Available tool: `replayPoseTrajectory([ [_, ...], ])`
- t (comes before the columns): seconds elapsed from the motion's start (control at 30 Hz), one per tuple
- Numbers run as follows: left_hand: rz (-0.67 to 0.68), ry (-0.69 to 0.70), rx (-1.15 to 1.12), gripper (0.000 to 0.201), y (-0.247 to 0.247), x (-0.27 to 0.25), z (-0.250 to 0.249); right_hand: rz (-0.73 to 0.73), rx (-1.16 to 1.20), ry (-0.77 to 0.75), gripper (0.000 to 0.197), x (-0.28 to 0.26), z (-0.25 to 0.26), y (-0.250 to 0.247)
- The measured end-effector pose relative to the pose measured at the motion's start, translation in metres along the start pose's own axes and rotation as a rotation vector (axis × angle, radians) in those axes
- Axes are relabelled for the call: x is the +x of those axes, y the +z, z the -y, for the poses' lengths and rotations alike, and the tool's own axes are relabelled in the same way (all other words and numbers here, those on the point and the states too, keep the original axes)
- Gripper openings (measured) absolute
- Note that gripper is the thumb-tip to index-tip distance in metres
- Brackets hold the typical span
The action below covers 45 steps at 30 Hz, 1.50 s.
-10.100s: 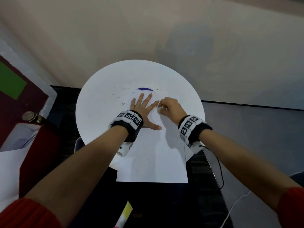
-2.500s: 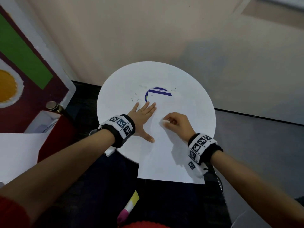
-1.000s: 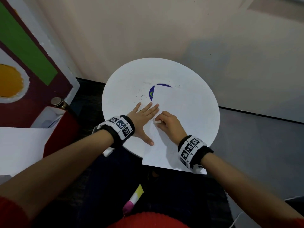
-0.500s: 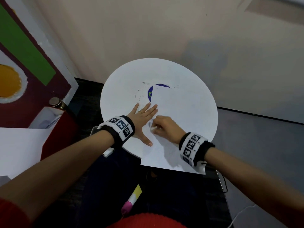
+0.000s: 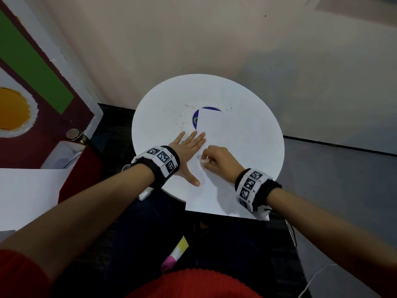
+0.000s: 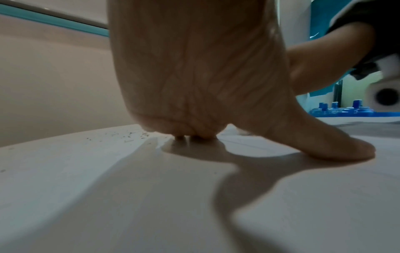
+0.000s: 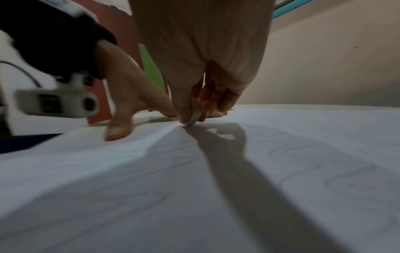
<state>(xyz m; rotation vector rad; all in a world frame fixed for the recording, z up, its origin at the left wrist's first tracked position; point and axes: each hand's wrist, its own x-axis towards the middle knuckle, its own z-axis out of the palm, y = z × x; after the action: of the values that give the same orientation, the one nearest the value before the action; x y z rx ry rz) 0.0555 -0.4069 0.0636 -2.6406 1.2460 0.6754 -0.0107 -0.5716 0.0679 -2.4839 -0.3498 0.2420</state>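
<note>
A white sheet of paper [image 5: 236, 151] lies on a round white table [image 5: 163, 108], its near edge hanging over the rim. Faint pencil lines show on the paper [image 7: 303, 162] in the right wrist view. My left hand [image 5: 189, 151] lies flat with fingers spread, pressing the sheet's left edge, thumb [image 6: 337, 147] on the paper. My right hand [image 5: 214, 160] pinches a small white eraser [image 7: 193, 113] between thumb and fingers, its tip touching the paper close beside the left hand. A dark blue disc [image 5: 196, 121] peeks out from under the sheet's far left corner.
Dark eraser crumbs [image 5: 180, 123] dot the table left of the sheet. A maroon board with a green stripe [image 5: 32, 61] leans at the left, a metal-capped bottle [image 5: 74, 134] beside it. A pink and yellow marker [image 5: 174, 254] lies on my lap. Another white sheet [image 5: 25, 194] sits at left.
My right hand with the eraser has shifted slightly back and forth beside the left hand over the last second. The left hand has stayed pressed flat.
</note>
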Motion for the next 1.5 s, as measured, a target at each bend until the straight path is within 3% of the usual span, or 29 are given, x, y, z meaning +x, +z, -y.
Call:
replayPoseTrajectory([
  [0.1, 0.0, 0.007, 0.035, 0.144, -0.002, 0.0, -0.002, 0.096, -0.017, -0.024, 0.008, -0.003, -0.001, -0.004],
  [0.23, 0.003, 0.014, 0.007, 0.143, -0.005, -0.002, -0.004, -0.07, -0.012, 0.072, 0.005, 0.013, -0.01, -0.011],
  [0.33, -0.008, 0.017, 0.028, 0.143, -0.004, -0.001, -0.003, 0.082, 0.005, -0.035, 0.006, -0.012, 0.004, 0.005],
  [0.4, -0.005, 0.02, 0.028, 0.144, -0.003, 0.0, -0.002, 0.119, 0.0, -0.027, 0.006, -0.013, 0.002, -0.001],
  [0.53, 0.006, 0.025, 0.019, 0.144, -0.004, 0.0, -0.003, -0.077, -0.016, 0.102, 0.003, 0.005, -0.013, -0.012],
  [0.63, 0.007, 0.021, 0.031, 0.145, -0.004, 0.0, -0.002, 0.085, -0.01, -0.033, 0.005, -0.016, 0.006, 0.006],
  [0.7, 0.009, 0.022, 0.042, 0.145, -0.003, 0.001, -0.002, 0.153, -0.016, -0.045, 0.006, -0.019, 0.006, 0.003],
  [0.83, 0.023, 0.021, 0.043, 0.153, -0.004, 0.0, -0.004, -0.031, -0.041, 0.047, 0.005, 0.0, -0.006, -0.01],
  [0.97, 0.025, 0.02, 0.045, 0.155, -0.003, 0.001, -0.002, 0.149, -0.02, -0.088, 0.008, -0.02, 0.01, 0.004],
  [1.07, 0.023, 0.021, 0.048, 0.154, -0.003, 0.001, -0.004, 0.062, -0.034, -0.001, 0.006, 0.003, 0.004, -0.011],
  [1.13, 0.013, 0.022, 0.025, 0.154, -0.004, 0.001, -0.004, 0.023, -0.03, -0.023, 0.001, 0.006, 0.005, -0.01],
  [1.27, 0.017, 0.016, 0.043, 0.154, -0.002, 0.001, -0.002, 0.202, -0.022, -0.136, 0.006, -0.012, 0.014, 0.001],
  [1.4, 0.007, 0.02, 0.0, 0.152, -0.005, 0.0, -0.003, 0.059, 0.059, -0.042, 0.004, 0.009, 0.009, -0.01],
  [1.5, 0.011, 0.02, 0.031, 0.156, -0.003, 0.001, -0.001, 0.14, -0.01, -0.135, 0.005, -0.006, 0.015, 0.004],
])
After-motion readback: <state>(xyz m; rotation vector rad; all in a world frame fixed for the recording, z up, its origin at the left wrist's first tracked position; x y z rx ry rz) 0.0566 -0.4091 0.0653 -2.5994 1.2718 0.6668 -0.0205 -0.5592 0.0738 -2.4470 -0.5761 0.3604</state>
